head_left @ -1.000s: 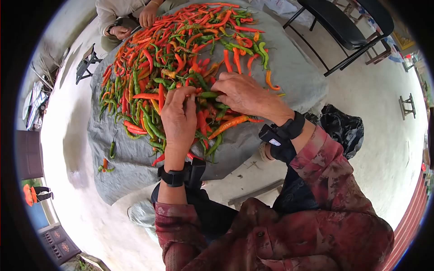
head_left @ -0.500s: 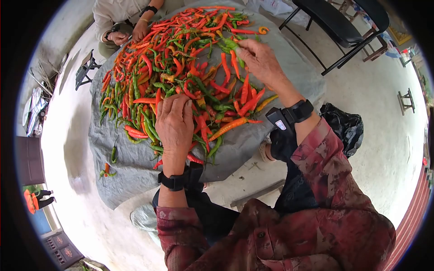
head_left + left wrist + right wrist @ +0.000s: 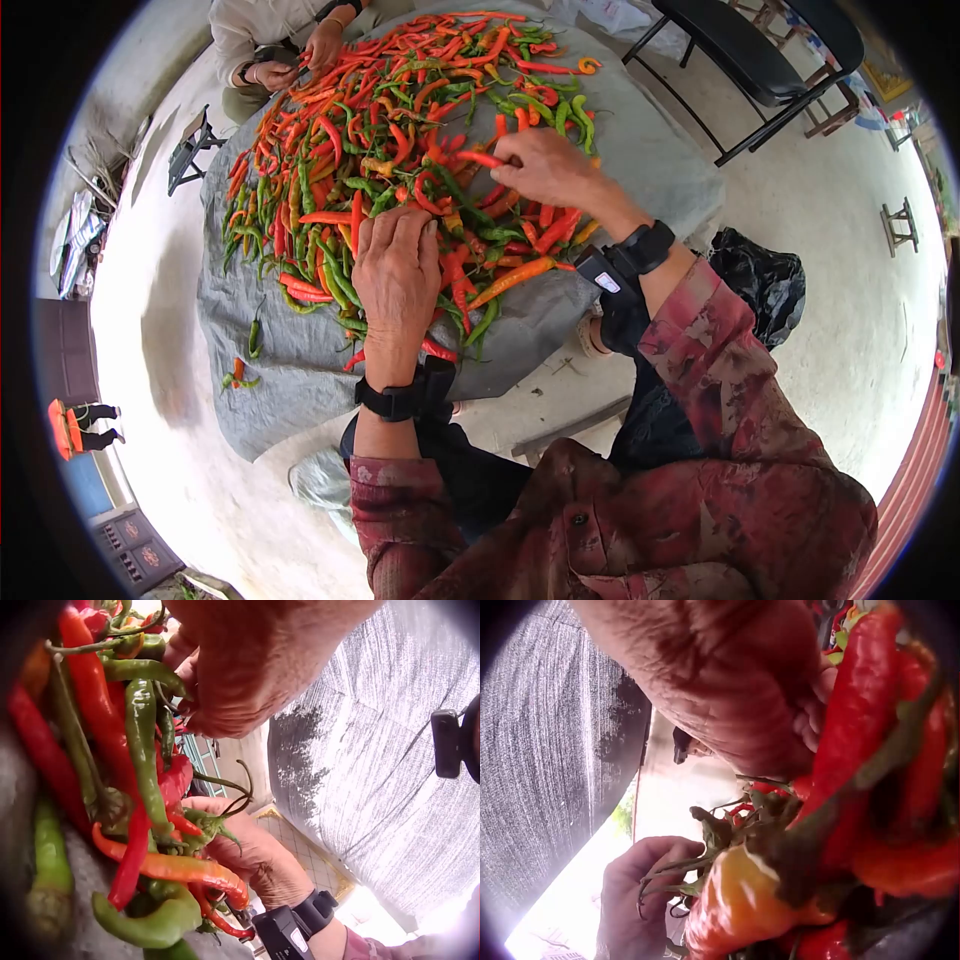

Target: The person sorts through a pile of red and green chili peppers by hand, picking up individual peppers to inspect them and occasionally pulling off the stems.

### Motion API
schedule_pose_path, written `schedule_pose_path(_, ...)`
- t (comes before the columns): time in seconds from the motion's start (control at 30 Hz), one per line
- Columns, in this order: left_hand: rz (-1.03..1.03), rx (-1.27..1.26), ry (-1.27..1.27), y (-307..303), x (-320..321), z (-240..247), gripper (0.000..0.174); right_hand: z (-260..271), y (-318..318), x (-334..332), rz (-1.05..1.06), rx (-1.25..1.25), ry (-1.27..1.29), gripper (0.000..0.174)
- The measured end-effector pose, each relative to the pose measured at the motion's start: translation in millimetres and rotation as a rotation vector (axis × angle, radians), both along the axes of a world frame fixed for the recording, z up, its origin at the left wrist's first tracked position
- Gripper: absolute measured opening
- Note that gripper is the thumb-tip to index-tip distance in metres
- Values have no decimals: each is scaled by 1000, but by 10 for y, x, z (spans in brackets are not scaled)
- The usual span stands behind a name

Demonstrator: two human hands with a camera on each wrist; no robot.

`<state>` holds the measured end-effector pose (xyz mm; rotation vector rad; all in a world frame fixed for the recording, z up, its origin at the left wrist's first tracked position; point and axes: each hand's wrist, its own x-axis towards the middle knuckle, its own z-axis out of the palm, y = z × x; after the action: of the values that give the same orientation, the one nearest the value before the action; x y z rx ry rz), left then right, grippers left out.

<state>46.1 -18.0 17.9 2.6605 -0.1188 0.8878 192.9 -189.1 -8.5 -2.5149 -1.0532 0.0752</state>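
Observation:
A large heap of red, orange and green chili peppers (image 3: 330, 190) covers a grey cloth (image 3: 290, 390). My right hand (image 3: 550, 168) pinches a red chili pepper (image 3: 480, 158) over the right part of the heap, its thumb and fingers at one end. My left hand (image 3: 398, 268) rests at the near edge of the heap with bent fingers among the peppers. In the left wrist view, its fingertips are beside a curved green chili pepper (image 3: 146, 671); I cannot tell whether they grip anything. Several green chili peppers (image 3: 575, 118) lie apart at the right.
Another person's hands (image 3: 325, 45) work at the far left of the heap. A black folding chair (image 3: 745, 65) stands beyond the cloth's right side, with a black plastic bag (image 3: 765, 285) nearer me. Small stools (image 3: 195, 150) stand on the floor.
My right hand left the left hand with a green chili pepper, carried it to the far right and let it go. Now it is back over the heap, pinching a red one.

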Motion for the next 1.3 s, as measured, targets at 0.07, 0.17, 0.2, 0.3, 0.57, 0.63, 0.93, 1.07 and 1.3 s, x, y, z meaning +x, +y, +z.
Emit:
schedule_pose_path(0.07,9,-27,-10,11,-12,5,10,246,-83,40,-103,368,370,23)
schedule_pose_path(0.17,-10,-18,6,5,-23,11,9,292,-139,53,-302,727,840,23)
schedule_pose_path(0.2,-11,4,7,7,-19,7,9,264,-159,90,-282,799,878,26)
schedule_pose_path(0.3,-11,-2,17,-14,-36,-8,9,156,-98,168,-380,1166,834,31)
schedule_pose_path(0.57,-10,-13,30,-38,-14,-5,9,-69,-67,-134,219,-93,-49,29)
schedule_pose_path(0.63,-17,14,27,-43,-3,-15,11,-173,47,-151,211,-69,-111,18)
schedule_pose_path(0.93,-23,13,25,-4,-23,-5,13,108,-85,-120,111,24,-306,23)
schedule_pose_path(1.07,-36,0,12,-7,-31,-9,13,300,-145,-109,-7,221,-304,21)
schedule_pose_path(1.3,-48,-353,118,-99,-19,75,22,411,-123,-194,126,334,229,29)
